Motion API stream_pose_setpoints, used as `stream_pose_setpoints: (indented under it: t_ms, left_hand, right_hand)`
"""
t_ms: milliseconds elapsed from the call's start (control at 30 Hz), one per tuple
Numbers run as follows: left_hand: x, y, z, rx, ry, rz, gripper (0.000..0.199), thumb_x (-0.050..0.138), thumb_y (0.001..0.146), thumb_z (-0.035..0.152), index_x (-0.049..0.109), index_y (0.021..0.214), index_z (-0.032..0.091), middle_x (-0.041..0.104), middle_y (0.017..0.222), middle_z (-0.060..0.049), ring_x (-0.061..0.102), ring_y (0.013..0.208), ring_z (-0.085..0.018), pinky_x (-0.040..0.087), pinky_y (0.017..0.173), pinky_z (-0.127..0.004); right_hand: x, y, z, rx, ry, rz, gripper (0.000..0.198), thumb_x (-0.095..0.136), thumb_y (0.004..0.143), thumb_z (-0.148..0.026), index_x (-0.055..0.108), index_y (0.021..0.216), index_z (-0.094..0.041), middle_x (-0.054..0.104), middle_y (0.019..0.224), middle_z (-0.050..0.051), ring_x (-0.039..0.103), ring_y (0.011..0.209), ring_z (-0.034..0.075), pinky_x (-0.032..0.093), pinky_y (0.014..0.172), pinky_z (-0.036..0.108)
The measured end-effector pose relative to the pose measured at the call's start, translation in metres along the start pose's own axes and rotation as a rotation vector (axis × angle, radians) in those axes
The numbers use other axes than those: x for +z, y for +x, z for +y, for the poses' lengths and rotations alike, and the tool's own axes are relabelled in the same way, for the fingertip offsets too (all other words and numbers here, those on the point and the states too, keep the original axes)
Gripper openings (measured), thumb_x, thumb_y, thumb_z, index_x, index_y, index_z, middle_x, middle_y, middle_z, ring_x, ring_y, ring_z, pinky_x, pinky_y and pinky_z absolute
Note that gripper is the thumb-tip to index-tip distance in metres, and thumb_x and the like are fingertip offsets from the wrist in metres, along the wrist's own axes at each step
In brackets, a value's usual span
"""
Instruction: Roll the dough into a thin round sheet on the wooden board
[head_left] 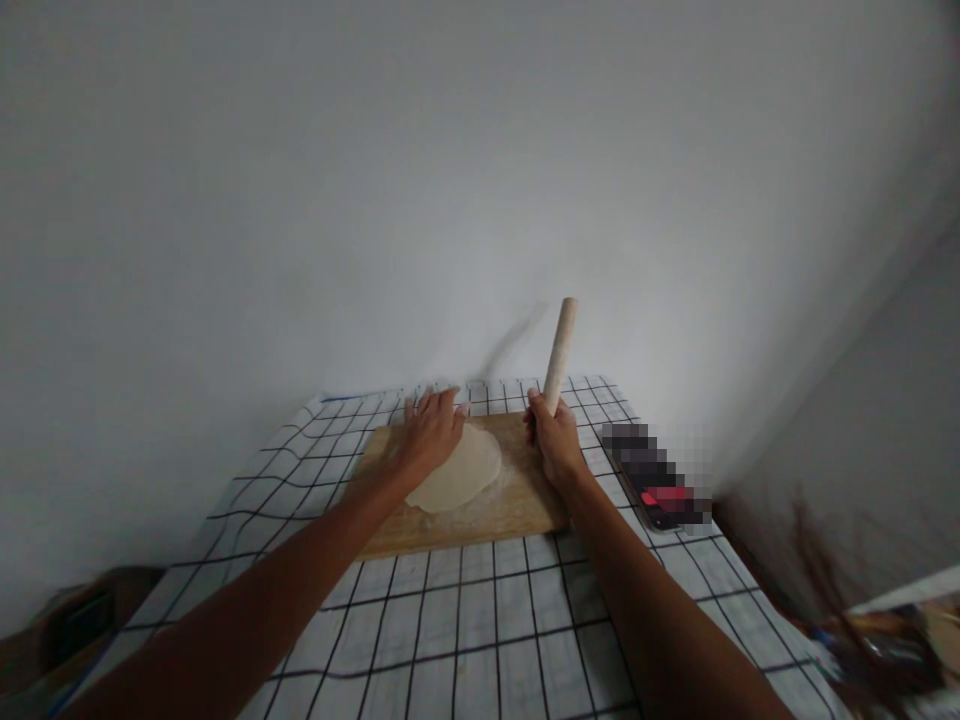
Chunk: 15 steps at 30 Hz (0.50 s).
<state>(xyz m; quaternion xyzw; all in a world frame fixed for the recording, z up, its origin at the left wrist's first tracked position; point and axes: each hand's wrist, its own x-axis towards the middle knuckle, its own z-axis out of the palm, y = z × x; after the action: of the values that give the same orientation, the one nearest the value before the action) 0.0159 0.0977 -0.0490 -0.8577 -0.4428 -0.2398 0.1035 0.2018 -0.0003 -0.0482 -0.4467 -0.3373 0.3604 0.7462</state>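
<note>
A thin, pale round of rolled-out dough [461, 475] lies on a wooden board [525, 510]. My left hand [435, 430] is over the upper left part of the dough, its fingers spread; whether it presses on the dough I cannot tell. In my right hand [553, 435] is a wooden rolling pin [561, 350], gripped near its lower end and tilted upright above the right side of the board. The pin is clear of the dough.
Under the board is a white cloth with black checks [480, 620] covering the table. A phone-like dark object [652, 490], partly pixelated, lies to the right of the board. A plain wall [450, 200] rises behind the table. Blurred items [892, 650] are at the lower right.
</note>
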Motion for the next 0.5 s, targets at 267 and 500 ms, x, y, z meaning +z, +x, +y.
stream_pose_setpoints:
  t_ms: [267,500]
  left_hand:
    - [-0.003,-0.015,0.023,0.089,-0.035,-0.052,0.043,0.033,0.103,0.031,0.051,0.141,0.021,0.061,0.139,-0.012,0.047,0.137,-0.029,0.024,0.118,-0.057]
    - [-0.009,-0.011,0.034,0.118,0.023,-0.057,0.044,0.037,0.102,0.03,0.05,0.143,0.019,0.054,0.146,-0.015,0.041,0.142,-0.034,0.022,0.116,-0.064]
  right_hand:
    - [-0.002,-0.002,-0.003,-0.002,-0.012,-0.012,0.041,0.069,0.081,-0.059,0.054,0.081,-0.02,0.055,0.065,-0.005,0.046,0.045,0.007,0.035,0.037,0.02]
    - [-0.002,-0.002,-0.002,-0.01,-0.017,0.002,0.041,0.069,0.081,-0.058,0.053,0.077,-0.021,0.054,0.062,-0.006,0.044,0.044,0.007,0.035,0.038,0.02]
